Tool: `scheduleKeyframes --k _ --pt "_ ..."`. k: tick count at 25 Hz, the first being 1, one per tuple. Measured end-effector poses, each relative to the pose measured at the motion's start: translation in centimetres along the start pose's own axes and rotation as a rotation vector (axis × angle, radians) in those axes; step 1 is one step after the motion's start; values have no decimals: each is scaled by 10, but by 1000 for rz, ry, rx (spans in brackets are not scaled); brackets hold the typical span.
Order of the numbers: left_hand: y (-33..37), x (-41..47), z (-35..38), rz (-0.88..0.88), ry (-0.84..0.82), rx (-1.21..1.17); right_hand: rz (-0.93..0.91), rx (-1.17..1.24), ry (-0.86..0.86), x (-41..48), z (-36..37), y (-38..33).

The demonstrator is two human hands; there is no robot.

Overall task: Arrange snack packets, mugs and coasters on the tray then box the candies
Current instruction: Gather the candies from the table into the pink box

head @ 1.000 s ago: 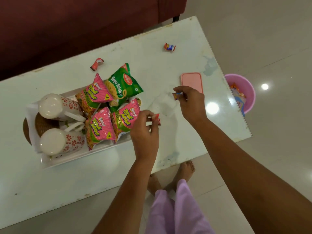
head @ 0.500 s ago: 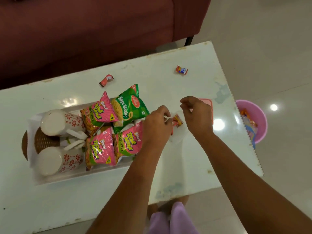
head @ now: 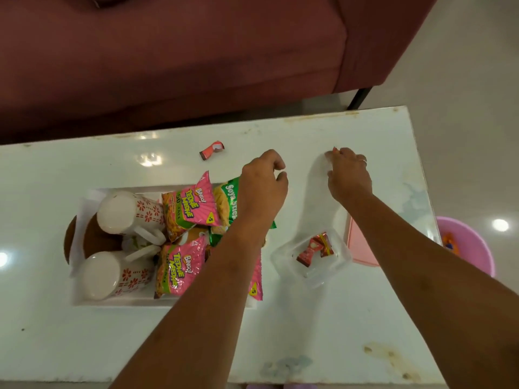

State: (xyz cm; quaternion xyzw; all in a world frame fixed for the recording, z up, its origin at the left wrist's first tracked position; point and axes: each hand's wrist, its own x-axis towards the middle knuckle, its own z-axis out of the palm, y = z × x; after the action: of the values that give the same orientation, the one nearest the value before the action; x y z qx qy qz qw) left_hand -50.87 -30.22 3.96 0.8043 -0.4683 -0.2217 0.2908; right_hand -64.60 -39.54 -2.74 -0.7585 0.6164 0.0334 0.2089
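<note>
Reaching out over the white table [head: 323,327], both bare arms stretch away from the camera in the single head view. The left hand [head: 262,182] hangs above the far right corner of the white tray [head: 118,302], its fingers curled loosely with the thumb apart from them and nothing between them. The right hand [head: 349,175] is farther right, fingertips pressed down at the tabletop; something small and reddish peeks out at the fingertips, but whether the hand pinches a candy there I cannot tell.

On the tray, two white mugs with red flowers, the far mug [head: 127,213] and the near mug [head: 112,275], lie on their sides at the left end, over brown round coasters [head: 73,240]. Beside them sit pink snack packets, one far [head: 191,204] and one near [head: 179,269], with a green snack packet [head: 229,202] partly hidden under the left forearm.

Just right of the tray stands a clear plastic box [head: 311,259], open on top, holding two red wrapped candies [head: 316,248]. Its pink lid [head: 361,244] lies touching or just beside its right side, partly covered by the right forearm. One more red candy [head: 211,150] lies alone on the table beyond the tray. A pink bucket [head: 467,245] sits on the floor past the table's right edge, and a maroon sofa [head: 182,57] fills the far side.
</note>
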Motion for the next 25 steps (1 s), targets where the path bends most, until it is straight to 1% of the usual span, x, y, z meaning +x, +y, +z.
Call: scheduleKeyframes --k 3,5,7,9,11,13,14,16,19,20,21,23,25 --pt "-13 6 -10 -49 55 52 -35 24 24 1 4 -14" --pt "-27 18 -19 -130 110 78 -95 117 17 2 5 -31" --pt "-47 39 -25 -191 125 87 -140 196 37 2 4 -48" --pt "-71 65 -27 -234 92 111 -171 246 63 0 6 -63" --pt "-95 91 -28 -257 -7 199 -188 274 63 -2 9 -74" --pt "-115 108 -28 -224 -140 317 -203 293 55 -4 12 -79" --pt "-122 112 -27 -205 -177 339 -205 302 52 -5 14 -79" --pt "-131 113 -25 -150 -139 384 -210 314 54 -8 16 -76" --pt "-127 107 -24 -67 -86 479 -175 320 53 -13 19 -71" --pt "-119 104 -25 -46 -64 444 -157 329 52 -15 20 -70" --pt "-106 100 -27 -25 -32 361 -137 341 54 -18 19 -68" --pt "-72 81 -30 31 34 133 -95 374 69 -25 15 -65" --pt "-35 47 -30 66 4 -30 -56 396 102 -34 7 -61"
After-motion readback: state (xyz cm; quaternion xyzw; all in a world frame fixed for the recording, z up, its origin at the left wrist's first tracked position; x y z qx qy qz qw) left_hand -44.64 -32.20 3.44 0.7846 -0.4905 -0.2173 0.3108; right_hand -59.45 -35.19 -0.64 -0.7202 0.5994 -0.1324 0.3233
